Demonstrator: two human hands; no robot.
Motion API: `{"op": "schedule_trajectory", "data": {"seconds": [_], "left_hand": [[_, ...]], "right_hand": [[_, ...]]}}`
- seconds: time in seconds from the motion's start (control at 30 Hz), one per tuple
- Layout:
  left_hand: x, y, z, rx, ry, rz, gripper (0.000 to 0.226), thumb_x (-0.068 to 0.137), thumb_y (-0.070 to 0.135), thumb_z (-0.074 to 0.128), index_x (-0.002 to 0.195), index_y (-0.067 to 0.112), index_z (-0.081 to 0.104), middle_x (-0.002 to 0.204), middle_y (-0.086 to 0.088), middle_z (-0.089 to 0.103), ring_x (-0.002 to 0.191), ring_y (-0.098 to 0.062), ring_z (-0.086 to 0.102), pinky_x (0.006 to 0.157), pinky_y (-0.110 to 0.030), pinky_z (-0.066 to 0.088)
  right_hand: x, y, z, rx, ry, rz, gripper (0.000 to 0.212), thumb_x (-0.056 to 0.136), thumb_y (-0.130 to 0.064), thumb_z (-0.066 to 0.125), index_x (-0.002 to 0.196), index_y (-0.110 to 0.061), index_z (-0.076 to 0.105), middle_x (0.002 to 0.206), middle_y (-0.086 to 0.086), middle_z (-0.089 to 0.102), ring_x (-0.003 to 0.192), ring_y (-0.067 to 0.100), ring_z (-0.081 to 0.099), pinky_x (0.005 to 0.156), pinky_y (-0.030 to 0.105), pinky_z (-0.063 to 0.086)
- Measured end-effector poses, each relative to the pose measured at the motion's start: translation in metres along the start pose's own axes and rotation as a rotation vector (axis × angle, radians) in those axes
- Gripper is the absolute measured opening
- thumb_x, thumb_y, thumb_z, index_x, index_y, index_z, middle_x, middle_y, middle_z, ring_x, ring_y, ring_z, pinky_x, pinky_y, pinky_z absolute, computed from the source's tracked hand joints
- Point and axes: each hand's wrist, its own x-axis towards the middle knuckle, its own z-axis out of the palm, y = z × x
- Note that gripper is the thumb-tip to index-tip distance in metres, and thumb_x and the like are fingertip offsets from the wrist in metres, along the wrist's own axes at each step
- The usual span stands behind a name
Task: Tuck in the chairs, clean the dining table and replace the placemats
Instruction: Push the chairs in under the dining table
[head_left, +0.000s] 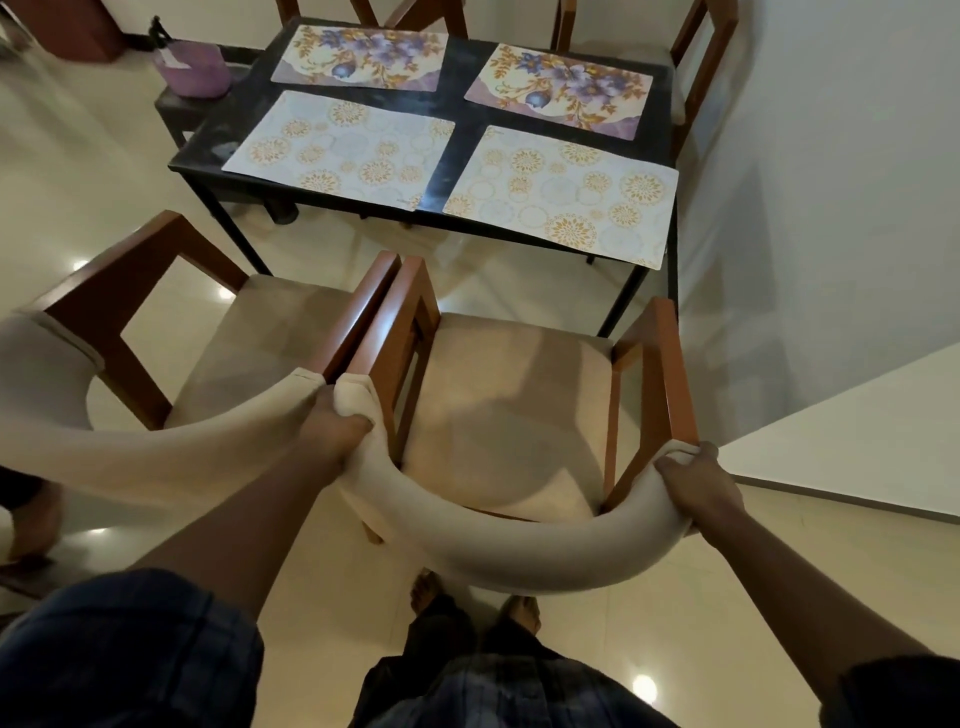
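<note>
both hands are gripping a chair's (498, 415) padded back: left hand (337, 421) at one end, right hand (693, 475) at the other. four placemats (343, 148) are lying on the dark table (460, 111) beside a white wall (841, 130).

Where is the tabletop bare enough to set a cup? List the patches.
Bare: the table at its left end, beside the near-left placemat; also the narrow dark cross between the four mats. Crowded: the near-right placemat and both floral placemats cover nearly everything else.
</note>
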Motion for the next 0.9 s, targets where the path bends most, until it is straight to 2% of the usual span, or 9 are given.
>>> {"op": "schedule_trajectory", "data": {"seconds": [0.27,0.4,0.47,0.53,0.57,0.63,0.7,0.8,0.9], "left_hand": [[0.006,-0.003,-0.003,0.019,-0.002,0.029,0.072,0.095,0.019,0.068,0.158,0.024,0.033,0.148,-0.016,0.047,0.133,-0.042,0.050,0.104,-0.060,0.050],[0.005,-0.004,-0.005,0.012,-0.008,0.031,0.077,0.092,0.024,0.074,0.157,0.025,0.032,0.148,-0.016,0.048,0.131,-0.043,0.051,0.099,-0.062,0.052],[-0.001,-0.006,-0.005,0.017,-0.002,0.024,0.081,0.091,0.030,0.075,0.157,0.026,0.029,0.148,-0.015,0.046,0.131,-0.044,0.051,0.095,-0.061,0.052],[-0.008,-0.009,-0.002,0.031,0.036,0.037,0.085,0.092,0.034,0.073,0.160,0.026,0.023,0.150,-0.014,0.045,0.133,-0.044,0.051,0.096,-0.062,0.052],[-0.014,-0.009,0.001,0.050,0.061,0.066,0.087,0.093,0.035,0.071,0.162,0.024,0.019,0.151,-0.014,0.043,0.135,-0.044,0.050,0.100,-0.062,0.051],[-0.027,-0.013,0.003,0.096,0.097,0.156,0.087,0.097,0.036,0.066,0.164,0.018,0.014,0.157,-0.016,0.039,0.140,-0.041,0.046,0.110,-0.059,0.044],[-0.037,-0.021,0.000,0.095,0.059,0.215,0.090,0.100,0.038,0.063,0.166,0.016,0.006,0.163,-0.017,0.031,0.143,-0.039,0.044,0.113,-0.052,0.041],[-0.048,-0.039,-0.018,0.071,-0.080,0.296,0.090,0.100,0.050,0.058,0.167,0.020,0.006,0.166,-0.014,0.031,0.145,-0.035,0.044,0.114,-0.049,0.040],[-0.060,-0.066,-0.054,0.054,-0.145,0.419,0.068,0.101,0.050,0.057,0.159,0.021,0.037,0.154,-0.004,0.051,0.140,-0.025,0.051,0.106,-0.037,0.043]], "right_hand": [[0.004,0.003,0.005,0.008,-0.009,0.032,0.065,0.103,-0.035,0.058,0.157,-0.017,0.026,0.146,0.022,0.050,0.125,0.052,0.055,0.062,0.048,0.055],[0.002,0.003,0.004,0.007,-0.010,0.020,0.068,0.103,-0.040,0.057,0.158,-0.020,0.023,0.148,0.022,0.048,0.125,0.052,0.055,0.053,0.043,0.055],[-0.004,-0.001,0.006,-0.020,-0.005,-0.024,0.077,0.101,-0.047,0.059,0.160,-0.021,0.017,0.157,0.022,0.039,0.132,0.053,0.049,0.071,0.054,0.060],[-0.014,-0.006,0.015,-0.146,0.018,-0.106,0.088,0.097,-0.055,0.061,0.162,-0.022,0.011,0.168,0.020,0.019,0.145,0.054,0.034,0.104,0.066,0.047],[-0.023,-0.010,0.021,-0.232,0.034,-0.146,0.090,0.096,-0.058,0.060,0.162,-0.022,0.011,0.171,0.016,0.010,0.150,0.053,0.023,0.112,0.068,0.038],[-0.048,-0.021,0.036,-0.416,0.064,-0.243,0.084,0.097,-0.064,0.050,0.163,-0.024,0.016,0.174,0.008,0.006,0.156,0.046,0.010,0.116,0.072,0.022],[-0.072,-0.035,0.053,-0.529,0.064,-0.357,0.078,0.100,-0.067,0.038,0.162,-0.023,0.023,0.173,0.006,0.015,0.157,0.037,0.017,0.117,0.073,0.013],[-0.109,-0.060,0.084,-0.464,-0.029,-0.493,0.072,0.102,-0.066,0.034,0.158,-0.021,0.034,0.166,0.009,0.034,0.150,0.033,0.034,0.115,0.061,0.030],[-0.152,-0.092,0.128,-0.364,-0.076,-0.553,0.070,0.102,-0.067,0.031,0.155,-0.022,0.042,0.159,0.006,0.045,0.141,0.030,0.046,0.110,0.052,0.039]]}}
